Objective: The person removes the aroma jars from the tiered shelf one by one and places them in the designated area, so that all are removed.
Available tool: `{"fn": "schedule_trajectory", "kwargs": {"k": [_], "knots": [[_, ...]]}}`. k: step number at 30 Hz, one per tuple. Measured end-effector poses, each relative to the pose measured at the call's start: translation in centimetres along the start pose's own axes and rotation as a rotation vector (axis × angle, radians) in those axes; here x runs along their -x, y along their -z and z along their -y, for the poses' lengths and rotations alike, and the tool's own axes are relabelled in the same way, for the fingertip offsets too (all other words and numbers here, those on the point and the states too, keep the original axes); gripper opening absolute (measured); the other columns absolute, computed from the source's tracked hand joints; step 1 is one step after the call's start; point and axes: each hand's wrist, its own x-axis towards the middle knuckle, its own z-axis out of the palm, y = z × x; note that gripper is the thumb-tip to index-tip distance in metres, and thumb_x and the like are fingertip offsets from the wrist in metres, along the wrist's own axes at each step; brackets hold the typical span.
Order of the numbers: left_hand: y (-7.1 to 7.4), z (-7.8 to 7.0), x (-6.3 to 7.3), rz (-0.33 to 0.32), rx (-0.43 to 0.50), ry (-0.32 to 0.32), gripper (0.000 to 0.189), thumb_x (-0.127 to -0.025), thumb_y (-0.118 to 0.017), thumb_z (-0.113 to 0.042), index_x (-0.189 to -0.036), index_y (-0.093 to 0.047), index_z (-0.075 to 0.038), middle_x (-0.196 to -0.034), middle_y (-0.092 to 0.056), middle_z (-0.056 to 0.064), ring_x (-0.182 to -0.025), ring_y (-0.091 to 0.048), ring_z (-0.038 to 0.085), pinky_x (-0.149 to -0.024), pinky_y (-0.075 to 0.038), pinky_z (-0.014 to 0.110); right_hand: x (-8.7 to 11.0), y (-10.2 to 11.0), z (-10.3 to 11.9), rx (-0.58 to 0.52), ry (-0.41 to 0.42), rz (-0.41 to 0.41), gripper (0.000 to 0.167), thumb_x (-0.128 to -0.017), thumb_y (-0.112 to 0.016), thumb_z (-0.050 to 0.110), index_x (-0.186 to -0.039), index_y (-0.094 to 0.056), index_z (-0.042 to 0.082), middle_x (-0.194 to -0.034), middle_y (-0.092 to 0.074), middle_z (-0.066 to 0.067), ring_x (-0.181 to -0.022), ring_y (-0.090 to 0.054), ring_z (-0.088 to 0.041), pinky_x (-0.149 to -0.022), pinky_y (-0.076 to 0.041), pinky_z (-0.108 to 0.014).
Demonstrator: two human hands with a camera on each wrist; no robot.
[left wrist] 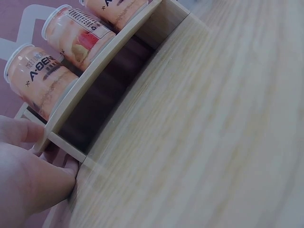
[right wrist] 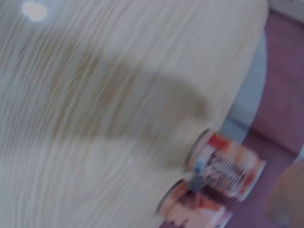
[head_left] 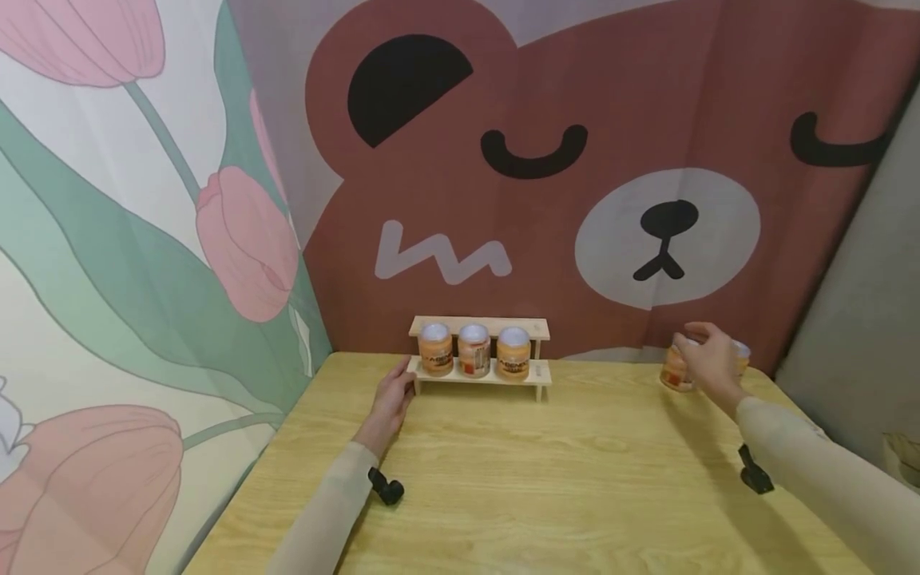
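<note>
Toward the back of the table, a two-step wooden display rack (head_left: 541, 372) carries a row of three orange cans with pale lids on its lower step: a left can (head_left: 435, 351), a middle can (head_left: 474, 351) and a right can (head_left: 513, 355). My left hand (head_left: 391, 397) grips the rack's left end, the fingers (left wrist: 21, 130) at the shelf edge and leg. Over at the back right, my right hand (head_left: 711, 366) hovers by two more cans, a nearer can (head_left: 676, 374) and a partly hidden can (head_left: 742, 357). The right wrist view shows a gap between its blurred finger (right wrist: 287, 194) and the labelled can (right wrist: 225, 168).
The wood-grain table (head_left: 546, 471) ends at the back against a curtain (head_left: 632, 96) printed with a brown bear. A tulip-patterned curtain (head_left: 144, 279) hangs along the left side. At the far right edge is a partly seen pale object (head_left: 902, 459).
</note>
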Motion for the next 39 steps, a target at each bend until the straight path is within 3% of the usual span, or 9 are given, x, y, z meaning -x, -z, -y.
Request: {"fn": "schedule_trajectory", "kwargs": {"k": [5, 7, 13, 19, 24, 30, 39], "knots": [[0.3, -0.2, 0.1, -0.010, 0.007, 0.000, 0.061, -0.102, -0.053, -0.003, -0.159, -0.035, -0.008, -0.166, -0.018, 0.015, -0.148, -0.024, 0.034, -0.117, -0.025, 0.042, 0.6, -1.7, 2.6, -0.044, 0.076, -0.023, 0.039, -0.102, -0.060, 0.028, -0.127, -0.065, -0.002, -0.118, -0.067, -0.025, -0.088, -0.057, -0.001, -0.067, -0.044, -0.014], [0.5, -0.2, 0.2, -0.014, 0.008, -0.003, 0.061, -0.102, -0.053, -0.002, -0.159, -0.035, -0.008, -0.166, -0.018, 0.015, -0.148, -0.024, 0.034, -0.117, -0.025, 0.042, 1.1, -2.5, 3.6, -0.056, 0.109, -0.027, 0.036, -0.101, -0.061, 0.026, -0.124, -0.067, -0.001, -0.115, -0.069, -0.024, -0.085, -0.056, 0.004, -0.065, -0.045, -0.013], [0.4, 0.4, 0.5, -0.027, 0.022, -0.017, 0.059, -0.101, -0.052, -0.001, -0.158, -0.037, -0.007, -0.166, -0.017, 0.017, -0.148, -0.023, 0.037, -0.117, -0.025, 0.044, 3.0, -4.1, 6.3, -0.072, 0.158, 0.027, 0.031, -0.102, -0.063, 0.030, -0.121, -0.070, 0.007, -0.111, -0.072, -0.014, -0.093, -0.061, -0.005, -0.066, -0.048, -0.018], [-0.2, 1.0, 0.7, -0.009, 0.012, -0.004, 0.059, -0.101, -0.052, -0.001, -0.158, -0.037, -0.007, -0.166, -0.017, 0.019, -0.147, -0.024, 0.037, -0.116, -0.027, 0.045, 4.8, -5.7, 7.4, -0.127, 0.167, 0.029, 0.029, -0.101, -0.065, 0.031, -0.116, -0.072, 0.007, -0.106, -0.073, -0.011, -0.090, -0.063, -0.004, -0.065, -0.048, -0.018], [-0.4, 1.0, 0.4, -0.022, 0.019, -0.014, 0.059, -0.099, -0.054, -0.001, -0.157, -0.041, -0.008, -0.165, -0.021, 0.018, -0.146, -0.029, 0.033, -0.113, -0.033, 0.044, 5.9, -7.5, 8.7, -0.249, 0.099, 0.030, 0.034, -0.100, -0.067, 0.031, -0.117, -0.072, 0.002, -0.108, -0.072, -0.008, -0.094, -0.062, -0.008, -0.071, -0.047, -0.018], [-0.2, 0.3, -0.3, -0.004, 0.001, -0.016, 0.060, -0.102, -0.053, -0.005, -0.159, -0.036, -0.010, -0.165, -0.022, 0.014, -0.146, -0.029, 0.032, -0.115, -0.030, 0.043, 6.9, -9.9, 10.7, -0.397, -0.038, 0.059, 0.041, -0.097, -0.071, 0.032, -0.123, -0.068, -0.001, -0.113, -0.069, -0.003, -0.101, -0.061, -0.011, -0.078, -0.047, -0.019], [-0.2, 0.0, -0.5, -0.009, -0.008, -0.003, 0.058, -0.103, -0.053, -0.006, -0.159, -0.037, -0.011, -0.166, -0.020, 0.013, -0.148, -0.026, 0.033, -0.117, -0.025, 0.043, 7.9, -13.2, 12.3, -0.425, -0.022, -0.038, 0.031, -0.095, -0.073, 0.021, -0.117, -0.069, -0.001, -0.111, -0.068, -0.010, -0.101, -0.062, -0.019, -0.075, -0.049, -0.018]]}}
